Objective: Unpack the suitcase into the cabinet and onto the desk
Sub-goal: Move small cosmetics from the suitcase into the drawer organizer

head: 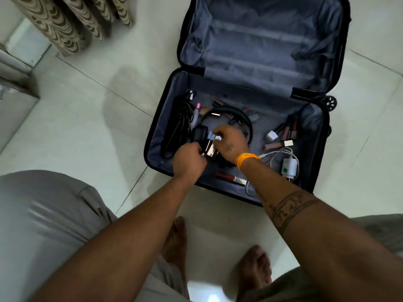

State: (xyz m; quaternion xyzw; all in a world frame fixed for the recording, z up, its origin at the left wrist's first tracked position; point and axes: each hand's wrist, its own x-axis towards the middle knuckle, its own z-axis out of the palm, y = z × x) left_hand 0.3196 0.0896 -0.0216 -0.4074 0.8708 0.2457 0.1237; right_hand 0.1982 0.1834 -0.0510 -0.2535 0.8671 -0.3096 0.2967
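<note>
A dark suitcase (314, 188) lies open on the floor, its far half bare. Black headphones (226, 110) sit in the near half among several lipstick tubes (290, 131), a black cable bundle (181, 118) at the left and a white charger (290, 167) with its cable at the right. Both hands work together over the middle of the near half. My left hand (188, 159) grips a bunch of small cosmetic tubes (210, 150). My right hand (231, 141), with orange bangles at the wrist, pinches a small pale item (212, 135) just above that bunch.
Pale tiled floor (87, 105) surrounds the suitcase. A patterned curtain (72, 20) hangs at the top left, beside a low ledge (19, 83). My bare feet (253, 269) stand just short of the suitcase's near edge. A red lip tube (226, 177) lies near the front wall.
</note>
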